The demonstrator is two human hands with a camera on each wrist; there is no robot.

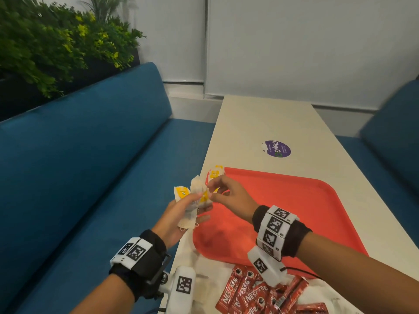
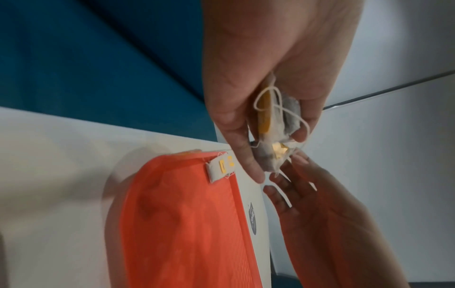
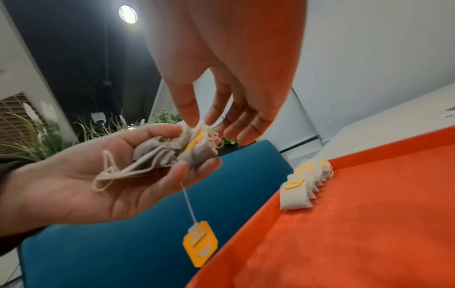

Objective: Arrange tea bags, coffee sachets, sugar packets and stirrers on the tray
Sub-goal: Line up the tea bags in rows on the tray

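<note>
So left hand (image 3: 81,187) cups a bunch of tea bags (image 3: 172,150) palm up, just off the tray's (image 1: 283,200) left edge; right hand (image 1: 229,193) pinches one bag at the bunch's top. Row of bags (image 3: 302,185) lies along that edge. Coffee sachets (image 1: 260,295) lie on the table (image 1: 283,123) by the tray's near edge.

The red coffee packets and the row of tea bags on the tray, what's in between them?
Bare orange tray, in the head view; the right hand hovers over it.
</note>
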